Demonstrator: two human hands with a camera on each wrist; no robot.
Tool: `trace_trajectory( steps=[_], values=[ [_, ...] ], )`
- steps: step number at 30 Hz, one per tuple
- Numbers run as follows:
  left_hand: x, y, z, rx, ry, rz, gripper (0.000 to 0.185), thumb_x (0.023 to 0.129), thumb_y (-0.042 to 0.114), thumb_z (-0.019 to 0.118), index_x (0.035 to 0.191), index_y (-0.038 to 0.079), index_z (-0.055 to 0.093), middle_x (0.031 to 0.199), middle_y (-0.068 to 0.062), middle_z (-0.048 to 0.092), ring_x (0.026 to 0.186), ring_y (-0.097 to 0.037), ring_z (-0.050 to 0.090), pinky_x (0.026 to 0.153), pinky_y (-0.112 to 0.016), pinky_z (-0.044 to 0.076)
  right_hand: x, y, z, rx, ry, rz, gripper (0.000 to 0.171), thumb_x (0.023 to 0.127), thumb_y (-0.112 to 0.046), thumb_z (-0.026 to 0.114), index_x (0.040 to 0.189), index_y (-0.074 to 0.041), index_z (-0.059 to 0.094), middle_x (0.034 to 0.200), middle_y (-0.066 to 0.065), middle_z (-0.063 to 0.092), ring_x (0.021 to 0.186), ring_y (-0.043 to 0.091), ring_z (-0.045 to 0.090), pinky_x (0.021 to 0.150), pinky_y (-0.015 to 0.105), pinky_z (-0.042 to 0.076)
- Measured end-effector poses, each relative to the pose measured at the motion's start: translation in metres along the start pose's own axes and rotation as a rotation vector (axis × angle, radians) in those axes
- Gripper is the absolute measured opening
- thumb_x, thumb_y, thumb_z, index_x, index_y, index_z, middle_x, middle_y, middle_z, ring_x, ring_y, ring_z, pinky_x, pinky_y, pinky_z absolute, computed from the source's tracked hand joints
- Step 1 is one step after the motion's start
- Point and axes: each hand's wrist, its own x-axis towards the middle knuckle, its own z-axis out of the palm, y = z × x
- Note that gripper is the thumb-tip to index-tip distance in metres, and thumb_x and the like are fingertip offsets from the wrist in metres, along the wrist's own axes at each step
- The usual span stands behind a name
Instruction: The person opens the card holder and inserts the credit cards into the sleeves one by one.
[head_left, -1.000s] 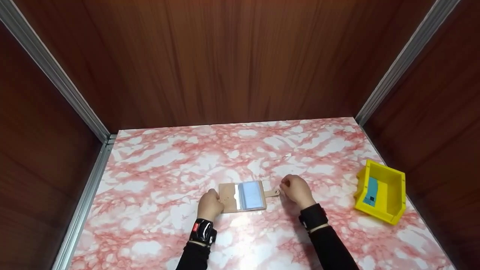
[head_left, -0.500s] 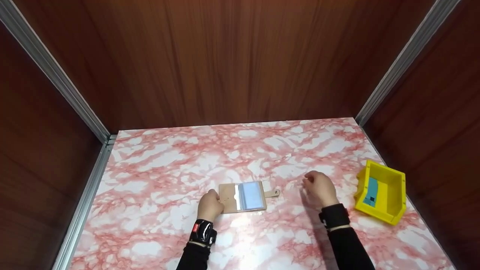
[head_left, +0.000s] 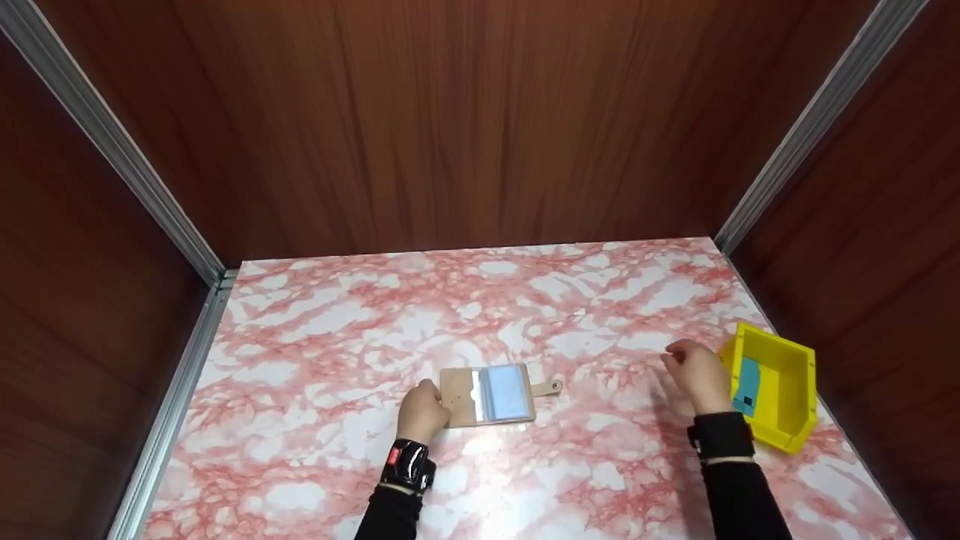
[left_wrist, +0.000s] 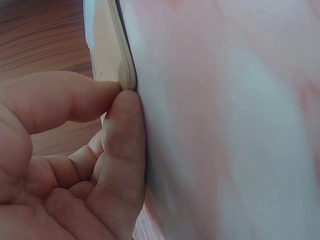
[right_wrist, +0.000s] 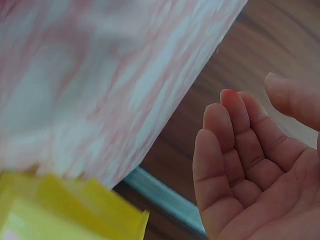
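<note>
pinching the wallet [head_left: 487, 395] edge at lower centre, the left hand [head_left: 420, 412] is holding it open and flat; the right hand [head_left: 700, 373], empty and relaxed, is hovering beside the bin [head_left: 774, 388], card [head_left: 746, 385] not yet taken.

The left hand [head_left: 420, 411] covers the near left corner of the card holder [head_left: 487, 395], and in the left wrist view only a thin edge of that holder shows, cut off at the top. The blue card [head_left: 746, 385] in the yellow bin [head_left: 780, 390] is too small to read. The right hand [head_left: 697, 371] hides part of the bin's left wall. In the right wrist view the bin is blurred and cropped at the bottom.
</note>
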Motion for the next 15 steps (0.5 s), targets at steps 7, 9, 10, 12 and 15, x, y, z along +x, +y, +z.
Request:
trace_trajectory(
  steps=[7, 9, 10, 12, 15],
  values=[
    [-0.001, 0.001, 0.0, -0.012, 0.009, 0.003, 0.021, 0.064, -0.006, 0.067, 0.081, 0.0, 0.057, 0.071, -0.009, 0.059, 0.068, -0.03, 0.057, 0.065, -0.046, 0.048, -0.007, 0.022, -0.02, -0.012, 0.016, 0.049, 0.036, 0.1, -0.021, 0.057, 0.118, 0.01, 0.059, 0.104, 0.03, 0.063, 0.087, 0.039, 0.059, 0.082, 0.054, 0.048],
    [-0.001, 0.001, -0.001, -0.01, 0.013, 0.007, 0.021, 0.064, -0.006, 0.067, 0.08, 0.0, 0.057, 0.07, -0.009, 0.059, 0.067, -0.03, 0.057, 0.064, -0.045, 0.048, -0.008, 0.027, -0.025, -0.019, 0.025, 0.07, 0.036, 0.1, -0.021, 0.057, 0.118, 0.011, 0.058, 0.104, 0.03, 0.063, 0.087, 0.04, 0.058, 0.082, 0.054, 0.047],
    [-0.001, 0.001, -0.001, -0.009, 0.015, 0.009, 0.021, 0.064, -0.006, 0.067, 0.08, 0.001, 0.057, 0.07, -0.009, 0.059, 0.067, -0.03, 0.057, 0.064, -0.045, 0.048, -0.009, 0.029, -0.027, -0.012, 0.025, 0.089, 0.036, 0.101, -0.021, 0.056, 0.118, 0.011, 0.058, 0.104, 0.03, 0.062, 0.087, 0.04, 0.057, 0.082, 0.054, 0.047],
    [-0.001, 0.0, -0.001, -0.006, 0.017, 0.014, 0.02, 0.064, -0.006, 0.067, 0.08, 0.001, 0.057, 0.07, -0.009, 0.059, 0.067, -0.03, 0.057, 0.064, -0.045, 0.048, -0.009, 0.032, -0.031, 0.004, 0.023, 0.13, 0.037, 0.101, -0.021, 0.055, 0.12, 0.011, 0.057, 0.105, 0.031, 0.061, 0.089, 0.04, 0.056, 0.084, 0.054, 0.046],
    [-0.001, 0.0, 0.0, -0.002, 0.02, 0.014, 0.02, 0.064, -0.006, 0.068, 0.08, 0.001, 0.057, 0.07, -0.009, 0.059, 0.067, -0.03, 0.057, 0.065, -0.045, 0.049, -0.009, 0.035, -0.037, 0.016, 0.017, 0.178, 0.038, 0.102, -0.022, 0.053, 0.122, 0.011, 0.055, 0.108, 0.03, 0.06, 0.09, 0.039, 0.055, 0.087, 0.055, 0.046]
  ],
)
